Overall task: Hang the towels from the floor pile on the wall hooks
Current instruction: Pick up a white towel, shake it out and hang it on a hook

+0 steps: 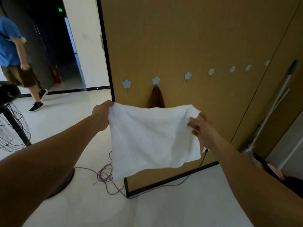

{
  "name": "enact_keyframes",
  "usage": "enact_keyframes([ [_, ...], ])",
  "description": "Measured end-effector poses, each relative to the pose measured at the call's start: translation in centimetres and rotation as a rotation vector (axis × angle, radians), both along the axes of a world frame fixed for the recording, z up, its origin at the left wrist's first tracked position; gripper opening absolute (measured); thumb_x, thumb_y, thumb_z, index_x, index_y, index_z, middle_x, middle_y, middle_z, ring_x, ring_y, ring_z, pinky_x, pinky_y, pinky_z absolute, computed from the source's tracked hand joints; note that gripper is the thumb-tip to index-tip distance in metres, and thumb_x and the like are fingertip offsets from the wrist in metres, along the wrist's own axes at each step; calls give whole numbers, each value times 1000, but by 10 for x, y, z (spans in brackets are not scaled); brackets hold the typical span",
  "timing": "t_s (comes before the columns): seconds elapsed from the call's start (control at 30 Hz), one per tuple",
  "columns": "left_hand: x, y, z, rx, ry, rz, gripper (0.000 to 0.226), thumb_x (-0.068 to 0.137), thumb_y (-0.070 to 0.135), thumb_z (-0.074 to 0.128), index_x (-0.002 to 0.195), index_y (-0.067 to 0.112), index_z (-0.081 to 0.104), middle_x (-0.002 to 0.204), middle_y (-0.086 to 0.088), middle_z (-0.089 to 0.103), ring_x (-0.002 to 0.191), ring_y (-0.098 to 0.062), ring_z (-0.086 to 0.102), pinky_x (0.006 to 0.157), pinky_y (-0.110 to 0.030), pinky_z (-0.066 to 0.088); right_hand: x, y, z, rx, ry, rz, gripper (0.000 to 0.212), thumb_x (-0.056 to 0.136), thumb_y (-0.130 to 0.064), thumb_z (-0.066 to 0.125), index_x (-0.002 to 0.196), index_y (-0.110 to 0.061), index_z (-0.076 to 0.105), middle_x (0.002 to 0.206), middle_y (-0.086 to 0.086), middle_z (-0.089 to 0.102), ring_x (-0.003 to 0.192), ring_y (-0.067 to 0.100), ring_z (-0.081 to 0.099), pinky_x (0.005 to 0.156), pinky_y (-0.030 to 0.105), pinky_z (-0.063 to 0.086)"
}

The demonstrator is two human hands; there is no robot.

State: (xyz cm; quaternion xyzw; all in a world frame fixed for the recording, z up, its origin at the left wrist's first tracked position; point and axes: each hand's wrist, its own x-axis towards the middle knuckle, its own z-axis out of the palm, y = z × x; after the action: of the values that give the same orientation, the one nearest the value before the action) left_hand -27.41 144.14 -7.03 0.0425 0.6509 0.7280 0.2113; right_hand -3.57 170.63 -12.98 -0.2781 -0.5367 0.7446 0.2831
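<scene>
Both arms are out in front, and a white terry towel (154,138) is stretched flat in the air between them, right before the tan wooden wall panel (188,38). The left hand (101,114) has its fingers pinched shut on the towel's upper left corner; the right hand (202,128) grips the upper right corner between thumb and fingers, with the outer fingers loosely spread. The towel hangs clear of the pale glossy tiled floor (164,207).

On the panel, a row of pale blue flower-shaped hooks (187,75) runs across, rising to the right. A brown cloth (156,97) hangs from the second hook from the left, and the white towel's top edge hides its lower end. At the panel's foot, thin purple and dark cables (106,174) lie tangled on the tiles. Right of the panel, a white-handled mop (275,102) leans upright. Left of the panel, a black standing fan with a wire cage (11,122) stands on its round base, and beyond it a person in a blue shirt and brown shorts (14,58) is mid-stride by a dark doorway.
</scene>
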Motion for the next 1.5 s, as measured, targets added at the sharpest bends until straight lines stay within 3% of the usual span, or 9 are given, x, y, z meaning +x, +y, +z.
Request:
enact_keyframes([
  [0.1,9,7,-2,-5,-1,24,9,88,17,62,85,9,59,83,-7,57,72,-24,55,64,-33,45,-5,-2,-19,114,-183,-3,47,90,-10,64,134,-14,47,90,5,70,76,14,64,70,30,43],
  [0.3,18,11,-4,25,9,9,15,89,15,60,98,4,55,85,-8,54,72,-23,53,75,-35,44,-12,10,-2,-233,168,-61,20,101,-14,45,117,-9,55,102,11,65,95,25,65,84,37,54],
  [0.43,25,17,5,24,42,42,11,88,14,62,92,4,59,84,-7,57,75,-24,56,70,-33,47,-27,-3,-11,-231,-71,-75,25,102,-16,44,87,0,57,99,19,62,91,30,60,89,42,51],
  [0.53,22,13,5,-34,43,124,19,86,18,64,99,6,59,87,-6,56,80,-25,54,78,-34,45,-30,-2,-14,-164,-277,23,29,97,-24,57,72,-11,51,71,3,47,61,16,47,62,32,47],
  [0.8,32,23,16,47,75,94,17,89,15,60,104,6,61,93,-8,61,87,-28,57,84,-38,46,-30,-1,-50,-152,-431,583,10,84,-2,69,78,-6,74,83,6,76,73,16,73,56,25,56],
  [1.1,24,19,26,-6,176,162,8,87,15,62,81,15,66,80,-2,61,74,-20,59,68,-31,48,-23,2,-58,112,-823,880,26,86,-13,69,107,1,62,74,6,50,58,13,40,55,23,31],
  [1.27,18,10,18,-63,154,232,4,87,20,63,84,18,65,85,-1,61,84,-22,58,77,-33,48,-21,13,-57,-135,-425,535,11,93,-4,54,92,1,64,74,7,51,60,17,41,57,30,34],
  [1.4,17,7,14,-100,146,248,8,90,22,61,94,15,62,90,-1,57,94,-23,55,90,-36,47,-27,28,-42,-370,11,2,13,99,-11,48,100,-2,57,92,12,61,84,26,59,89,46,49],
  [1.5,20,12,12,-51,120,256,9,90,20,62,83,16,61,86,-1,56,81,-19,55,78,-31,48,-26,31,-31,-281,212,86,9,96,-13,52,94,-6,57,86,9,60,80,23,60,75,37,52],
])
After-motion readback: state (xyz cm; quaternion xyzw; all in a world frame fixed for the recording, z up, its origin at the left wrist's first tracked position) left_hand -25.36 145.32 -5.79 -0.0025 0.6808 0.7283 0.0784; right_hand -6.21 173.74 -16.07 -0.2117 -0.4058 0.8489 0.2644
